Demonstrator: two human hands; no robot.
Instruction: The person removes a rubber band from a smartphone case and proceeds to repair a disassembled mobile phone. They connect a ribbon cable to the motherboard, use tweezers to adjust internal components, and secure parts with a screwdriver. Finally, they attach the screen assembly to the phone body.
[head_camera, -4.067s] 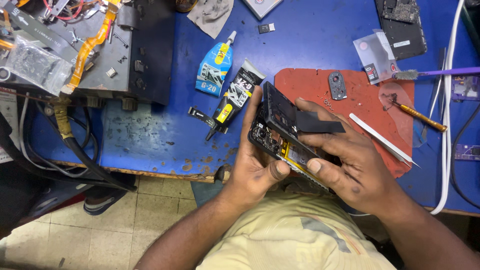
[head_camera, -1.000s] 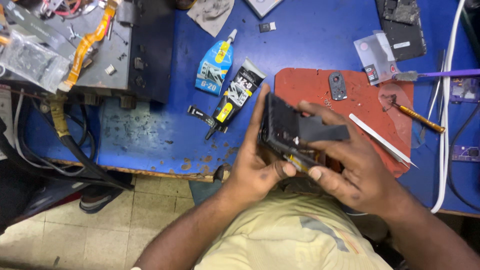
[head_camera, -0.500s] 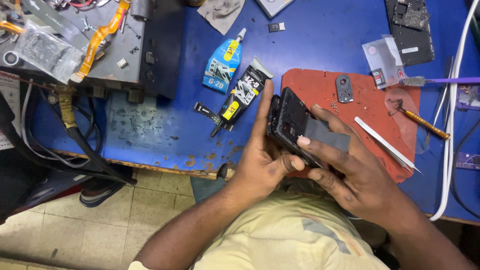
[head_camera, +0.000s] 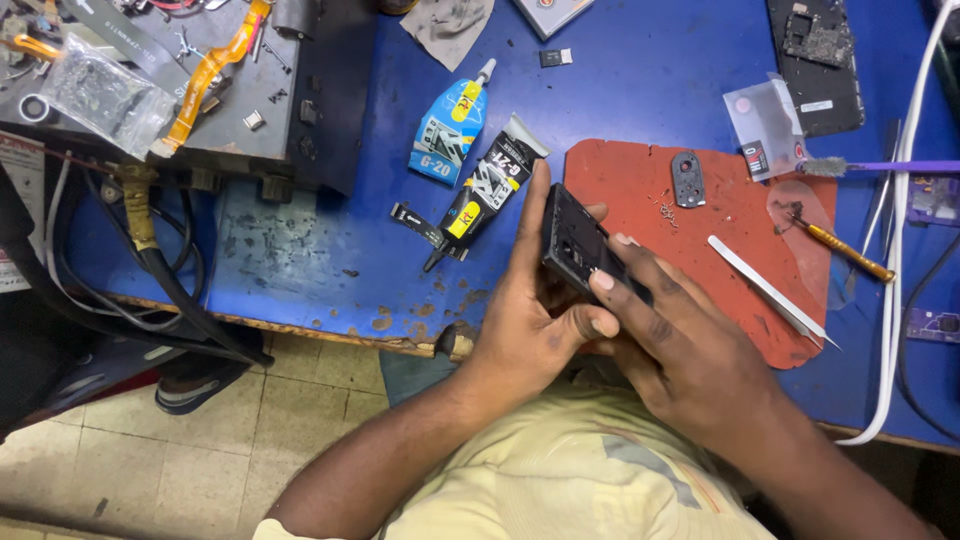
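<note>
Centre frame: my left hand (head_camera: 530, 320) and right hand (head_camera: 680, 340) both clasp the opened phone (head_camera: 575, 245) above the desk (head_camera: 640, 90) edge; I judge a loosened grip could drop it floorward.

**Bare-armed worker in a pale yellow shirt**

A person wears a pale yellow shirt with a grey printed patch on the chest. Both forearms are bare to the elbow; the left hand (head_camera: 535, 320) and right hand (head_camera: 690, 345) carry no gloves, rings or watch.
</note>
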